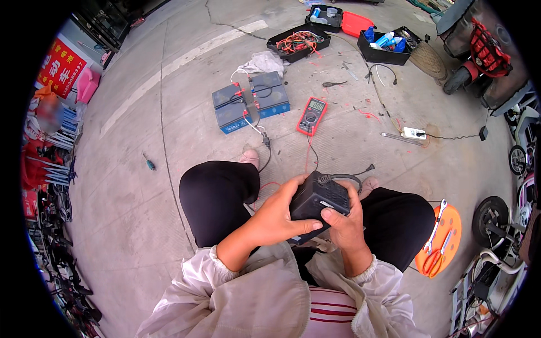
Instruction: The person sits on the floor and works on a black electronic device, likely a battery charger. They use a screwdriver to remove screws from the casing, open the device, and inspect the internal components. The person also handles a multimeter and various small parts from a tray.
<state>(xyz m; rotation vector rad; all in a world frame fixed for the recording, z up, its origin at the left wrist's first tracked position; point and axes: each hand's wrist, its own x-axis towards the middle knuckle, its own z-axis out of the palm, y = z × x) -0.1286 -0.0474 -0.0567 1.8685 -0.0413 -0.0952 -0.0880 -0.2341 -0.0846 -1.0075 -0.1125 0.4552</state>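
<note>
A black battery charger point(316, 198) with a vented case is held up over my lap, between both hands. My left hand point(275, 216) is wrapped round its left side, the thumb lying along the lower edge. From the right, my right hand point(347, 226) grips it with the thumb pressed on the near face. A dark cord loops out of the charger's far end, and a plug point(369, 167) lies just beyond. Ahead on the ground is a red multimeter point(311, 116) with its leads running toward me. Blue-grey batteries point(230, 110), joined by wires, stand left of it.
Farther off are a black tray of tangled leads point(298, 43) and a toolbox point(384, 54) holding bottles. A white power strip point(414, 133) lies to the right. An orange stool point(449, 248) beside my right knee bears a wrench and scissors. A screwdriver point(150, 164) lies at left.
</note>
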